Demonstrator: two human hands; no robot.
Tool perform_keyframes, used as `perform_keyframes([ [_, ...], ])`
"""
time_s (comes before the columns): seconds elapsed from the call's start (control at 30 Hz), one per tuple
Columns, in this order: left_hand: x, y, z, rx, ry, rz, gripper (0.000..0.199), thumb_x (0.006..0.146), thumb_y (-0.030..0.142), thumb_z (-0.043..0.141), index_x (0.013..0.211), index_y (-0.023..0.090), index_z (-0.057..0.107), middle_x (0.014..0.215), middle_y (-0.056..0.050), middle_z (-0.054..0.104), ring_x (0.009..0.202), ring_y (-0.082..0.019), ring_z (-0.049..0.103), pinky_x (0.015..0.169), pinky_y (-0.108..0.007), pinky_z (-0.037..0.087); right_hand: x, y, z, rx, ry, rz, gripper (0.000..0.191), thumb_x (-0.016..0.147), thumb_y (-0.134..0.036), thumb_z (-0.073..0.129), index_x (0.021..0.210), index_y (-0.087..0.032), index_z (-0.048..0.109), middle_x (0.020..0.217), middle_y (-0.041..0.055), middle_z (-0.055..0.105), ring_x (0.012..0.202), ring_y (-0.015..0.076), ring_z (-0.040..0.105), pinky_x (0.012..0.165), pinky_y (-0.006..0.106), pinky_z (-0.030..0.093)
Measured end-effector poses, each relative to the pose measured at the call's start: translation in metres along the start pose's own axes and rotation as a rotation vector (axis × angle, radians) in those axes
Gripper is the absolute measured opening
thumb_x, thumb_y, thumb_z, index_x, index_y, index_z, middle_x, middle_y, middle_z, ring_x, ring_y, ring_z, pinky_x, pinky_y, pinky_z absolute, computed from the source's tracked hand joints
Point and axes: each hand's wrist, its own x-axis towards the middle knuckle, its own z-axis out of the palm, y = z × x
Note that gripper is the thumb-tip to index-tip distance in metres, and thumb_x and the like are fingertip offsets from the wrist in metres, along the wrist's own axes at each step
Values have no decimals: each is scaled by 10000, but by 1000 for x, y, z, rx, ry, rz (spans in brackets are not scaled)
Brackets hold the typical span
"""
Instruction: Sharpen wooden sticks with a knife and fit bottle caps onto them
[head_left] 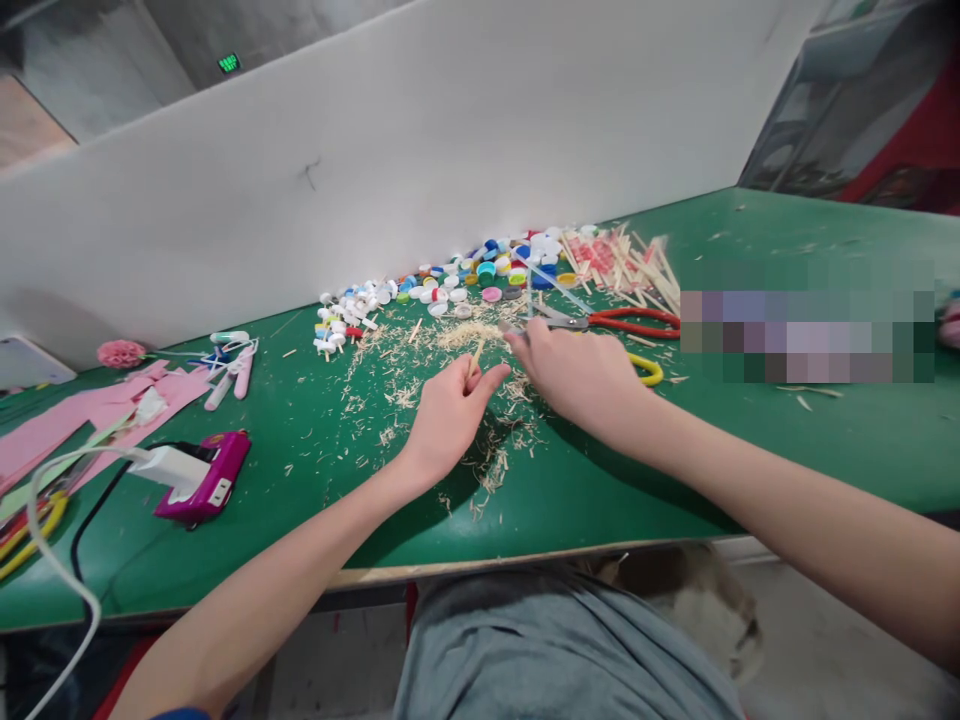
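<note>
Stick (pixel 478 353): thin, pale yellow, wood-like. Left hand (pixel 448 412) has it pinched, over mid-worktop (pixel 795 425), between near and far edges. Long axis runs near-to-far, exposed tip toward far edge, slightly right. Right hand (pixel 585 378) curled beside; can't tell its grip.

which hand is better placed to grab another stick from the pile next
Probably the right hand: it is nearer the pile, while the left hand is farther away and holds a stick. The right hand's grip is hard to make out, so it may need freeing first.
</note>
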Motion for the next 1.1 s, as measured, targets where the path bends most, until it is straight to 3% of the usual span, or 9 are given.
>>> perform_keyframes([
  [0.17, 3, -2, 0, -60, 8, -21, 491, 911, 586, 482, 673, 199, 296, 614, 61, 272, 569, -80, 255, 551, -259, 236, 2, 10, -2, 4, 58, 44, 590, 1025, -447, 69, 1100, -112, 549, 805, 157, 675, 692, 267, 651, 538, 300, 235],
  [0.4, 5, -8, 2, -282, -90, -95, 365, 941, 543, 448, 795, 213, 396, 637, 66, 315, 515, -56, 286, 492, -228, 259, 0, 0, -3, 84, 34, -132, 498, 1024, -482, 160, 1034, -158, 538, 773, 83, 662, 616, 184, 586, 516, 297, 162],
  [0.6, 4, -6, 3, -276, -126, -75, 354, 892, 555, 540, 912, 204, 497, 646, 64, 381, 528, -56, 315, 515, -234, 283, 0, 1, 0, 97, -28, -224, 394, 1016, -410, 241, 1069, -151, 534, 822, 80, 682, 611, 167, 579, 507, 284, 172],
  [0.8, 6, -9, 4, -173, -68, -56, 404, 847, 585, 597, 839, 188, 526, 634, 55, 424, 551, -62, 343, 552, -237, 287, -3, -7, -4, 45, -35, -127, 415, 1024, -403, 221, 1097, -138, 532, 839, 128, 692, 669, 209, 632, 524, 285, 189],
  [1.1, 6, -11, 4, -100, -83, -81, 441, 858, 635, 532, 803, 200, 488, 571, 68, 382, 521, -77, 318, 537, -243, 246, -11, -17, -1, -28, -45, -73, 309, 997, -273, 279, 1126, -128, 520, 880, 156, 689, 783, 255, 678, 550, 281, 237],
])
